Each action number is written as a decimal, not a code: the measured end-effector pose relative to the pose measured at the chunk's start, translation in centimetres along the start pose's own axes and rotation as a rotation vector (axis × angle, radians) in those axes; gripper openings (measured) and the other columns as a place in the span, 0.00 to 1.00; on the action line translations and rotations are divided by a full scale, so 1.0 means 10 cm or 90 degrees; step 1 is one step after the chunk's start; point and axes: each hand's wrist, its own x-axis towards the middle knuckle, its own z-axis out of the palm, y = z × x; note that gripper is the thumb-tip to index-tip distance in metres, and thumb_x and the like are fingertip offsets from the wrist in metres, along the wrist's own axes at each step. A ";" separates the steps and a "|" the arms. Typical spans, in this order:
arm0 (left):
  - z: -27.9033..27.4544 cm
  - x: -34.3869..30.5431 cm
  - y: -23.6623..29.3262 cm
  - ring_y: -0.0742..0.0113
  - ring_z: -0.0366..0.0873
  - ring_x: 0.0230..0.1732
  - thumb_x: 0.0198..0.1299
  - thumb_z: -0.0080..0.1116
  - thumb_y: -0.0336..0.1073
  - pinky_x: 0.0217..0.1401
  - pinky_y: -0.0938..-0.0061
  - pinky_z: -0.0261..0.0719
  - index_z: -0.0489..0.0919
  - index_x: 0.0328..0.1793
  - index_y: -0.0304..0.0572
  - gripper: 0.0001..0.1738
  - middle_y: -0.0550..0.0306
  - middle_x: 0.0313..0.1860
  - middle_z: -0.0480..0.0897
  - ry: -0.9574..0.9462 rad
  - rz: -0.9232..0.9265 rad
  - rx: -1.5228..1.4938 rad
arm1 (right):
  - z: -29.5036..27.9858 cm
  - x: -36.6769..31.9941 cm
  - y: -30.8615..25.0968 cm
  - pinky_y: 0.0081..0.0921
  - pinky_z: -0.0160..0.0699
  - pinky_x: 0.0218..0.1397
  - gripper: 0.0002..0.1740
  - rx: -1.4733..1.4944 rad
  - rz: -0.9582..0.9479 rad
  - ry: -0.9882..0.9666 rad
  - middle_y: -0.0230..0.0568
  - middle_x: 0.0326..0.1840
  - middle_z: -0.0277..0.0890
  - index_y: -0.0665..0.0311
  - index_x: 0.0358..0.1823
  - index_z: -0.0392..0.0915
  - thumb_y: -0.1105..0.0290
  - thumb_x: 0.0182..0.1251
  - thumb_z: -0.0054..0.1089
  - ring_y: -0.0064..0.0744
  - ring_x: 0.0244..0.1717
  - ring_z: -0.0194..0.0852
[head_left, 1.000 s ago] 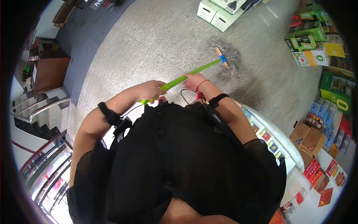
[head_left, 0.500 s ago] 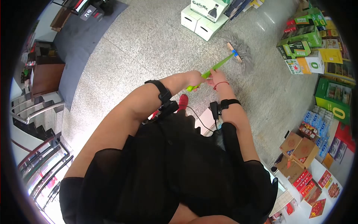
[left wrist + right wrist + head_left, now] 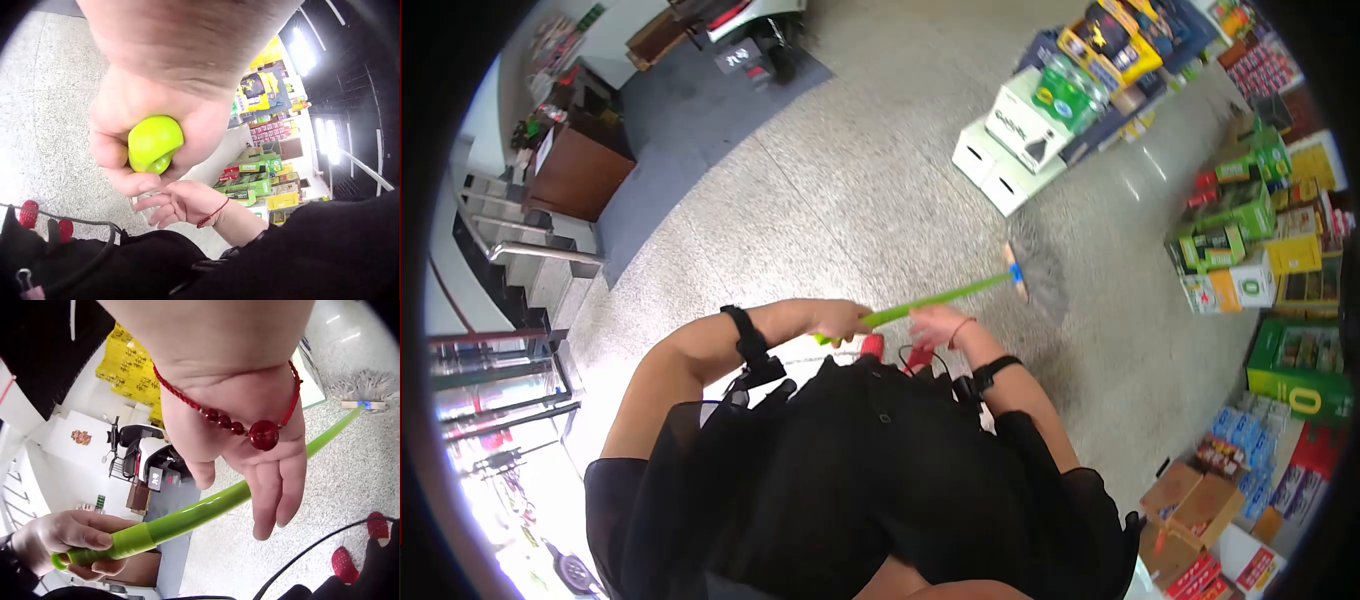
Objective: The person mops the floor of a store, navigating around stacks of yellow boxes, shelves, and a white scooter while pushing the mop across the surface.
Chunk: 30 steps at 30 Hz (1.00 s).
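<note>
A mop with a grey shaggy head (image 3: 1042, 278) lies on the speckled floor, ahead and to the right. Its bright green handle (image 3: 960, 293) slopes back from a blue joint on a wooden bar. My left hand (image 3: 838, 319) grips the handle near its end, fingers wrapped round it; the rounded green end cap (image 3: 155, 139) pokes out of the fist in the left wrist view. Farther along the handle is my right hand (image 3: 938, 326), its fingers loosely extended and overlapping the handle in the right wrist view (image 3: 269, 487). A red beaded bracelet (image 3: 264, 435) circles that wrist.
White cartons (image 3: 1010, 180) stand just beyond the mop head. Stacked green boxes (image 3: 1230, 215) and brown cartons (image 3: 1190, 500) line the right side. A dark mat (image 3: 690, 130), a brown cabinet (image 3: 585, 170) and stairs are at left. Red shoes (image 3: 345, 564) and a black cable are close below.
The head view has shifted. Both hands reached outward half a second ago and are now drawn back near the waist, with the mop head staying close to the white cartons.
</note>
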 end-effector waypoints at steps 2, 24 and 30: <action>-0.11 -0.21 -0.21 0.71 0.68 0.22 0.61 0.45 0.43 0.25 0.75 0.70 0.66 0.60 0.47 0.21 0.58 0.26 0.70 -0.005 0.031 0.034 | 0.16 0.05 -0.12 0.31 0.78 0.33 0.34 -0.010 -0.003 -0.017 0.54 0.51 0.71 0.65 0.63 0.54 0.49 0.64 0.47 0.43 0.35 0.79; 0.18 1.53 3.09 0.69 0.71 0.19 0.56 0.47 0.41 0.20 0.72 0.71 0.73 0.41 0.35 0.16 0.56 0.24 0.73 -0.107 0.091 0.337 | -2.32 -1.45 0.73 0.31 0.77 0.22 0.24 0.143 -0.090 0.342 0.47 0.32 0.75 0.68 0.43 0.70 0.52 0.62 0.47 0.39 0.24 0.78; 0.77 2.28 4.12 0.66 0.73 0.17 0.55 0.48 0.41 0.17 0.71 0.70 0.74 0.38 0.32 0.16 0.53 0.23 0.75 -0.102 0.089 0.312 | -3.00 -2.06 1.34 0.36 0.79 0.27 0.23 0.294 -0.111 0.493 0.45 0.35 0.72 0.67 0.45 0.68 0.53 0.62 0.48 0.42 0.30 0.79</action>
